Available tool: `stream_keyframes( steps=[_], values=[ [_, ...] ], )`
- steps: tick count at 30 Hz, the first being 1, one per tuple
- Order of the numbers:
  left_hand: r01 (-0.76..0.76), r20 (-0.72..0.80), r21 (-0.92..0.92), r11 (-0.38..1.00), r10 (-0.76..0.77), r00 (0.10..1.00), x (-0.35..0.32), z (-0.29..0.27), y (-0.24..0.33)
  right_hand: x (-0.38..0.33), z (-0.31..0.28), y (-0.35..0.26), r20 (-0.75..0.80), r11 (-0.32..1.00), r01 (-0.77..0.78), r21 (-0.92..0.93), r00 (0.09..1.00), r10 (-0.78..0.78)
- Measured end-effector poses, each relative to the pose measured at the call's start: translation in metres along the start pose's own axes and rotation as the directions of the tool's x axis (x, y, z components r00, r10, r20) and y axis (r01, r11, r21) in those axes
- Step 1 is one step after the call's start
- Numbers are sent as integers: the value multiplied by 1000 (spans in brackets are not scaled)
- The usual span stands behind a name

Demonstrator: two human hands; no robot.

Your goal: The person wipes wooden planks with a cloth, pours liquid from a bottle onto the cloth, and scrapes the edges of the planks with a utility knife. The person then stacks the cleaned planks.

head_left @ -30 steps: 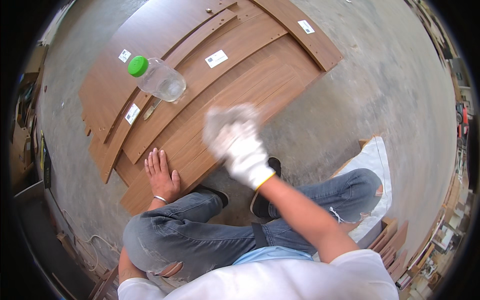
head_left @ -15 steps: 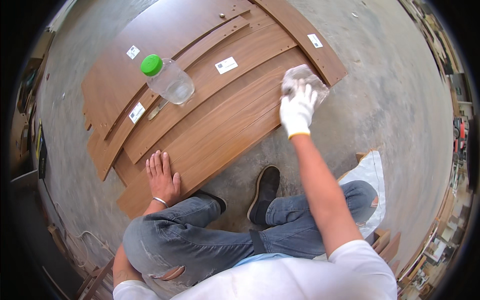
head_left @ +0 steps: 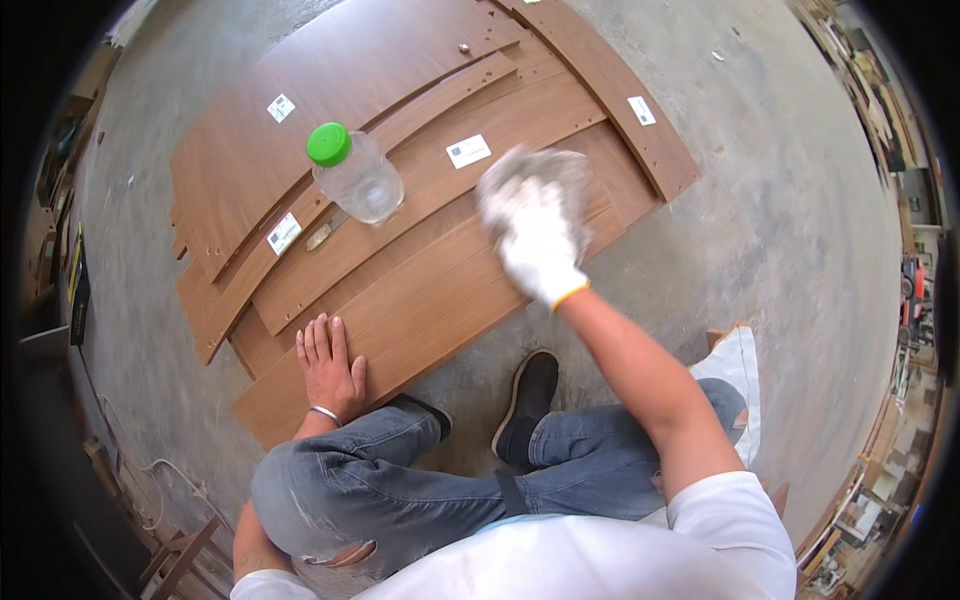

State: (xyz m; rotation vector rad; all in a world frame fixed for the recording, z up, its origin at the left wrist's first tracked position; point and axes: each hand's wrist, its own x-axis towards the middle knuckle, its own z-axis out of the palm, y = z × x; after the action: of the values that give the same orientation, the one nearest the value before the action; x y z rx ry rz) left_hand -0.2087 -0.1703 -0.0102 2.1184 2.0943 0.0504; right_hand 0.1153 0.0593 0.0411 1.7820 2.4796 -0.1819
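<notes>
My bare left hand (head_left: 332, 372) lies flat on the near end of a brown wooden board (head_left: 425, 310), its fingers stretched out. On the same board my right hand (head_left: 542, 248), in a white knitted glove, presses a crumpled greyish cloth (head_left: 568, 172). Motion blurs the glove and cloth. Beyond them stands a clear plastic jar (head_left: 362, 185) with a green lid, holding a little clear liquid. Beside the jar a small brush-like tool (head_left: 322, 235) lies on a lower board; its exact kind is hard to make out.
Several overlapping brown panels (head_left: 300, 150) with drilled holes lie under and beyond the board, some bearing white labels (head_left: 468, 151). A small metal piece (head_left: 464, 48) rests on the far panel. Grey concrete floor (head_left: 780, 230) surrounds the stack. A white sheet (head_left: 735, 375) lies by my right knee.
My right hand has slid the cloth leftward along the board, away from its right end. My left hand stays flat in place. The view has shifted slightly.
</notes>
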Motion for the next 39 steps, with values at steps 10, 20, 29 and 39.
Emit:
stream_keyframes(
  steps=[10, 20, 29, 39],
  values=[
    [-19, -15, 8, 1000, 19, 1000, 8, 2, 3, -28, 30, -22, -110, 985, -36, 167, 992, 55],
    [-16, -10, 16, 1000, 16, 1000, 1, 2, 0, -8, 34, 39, -177, 947, -292, 130, 933, 312],
    [-9, -3, 5, 1000, 9, 1000, 7, 3, 7, 10, 39, 91, -317, 857, -382, 347, 812, 490],
    [-24, -19, 9, 1000, 24, 1000, 9, 1, 5, -20, 40, 94, -310, 910, -315, 269, 866, 392]
  ],
)
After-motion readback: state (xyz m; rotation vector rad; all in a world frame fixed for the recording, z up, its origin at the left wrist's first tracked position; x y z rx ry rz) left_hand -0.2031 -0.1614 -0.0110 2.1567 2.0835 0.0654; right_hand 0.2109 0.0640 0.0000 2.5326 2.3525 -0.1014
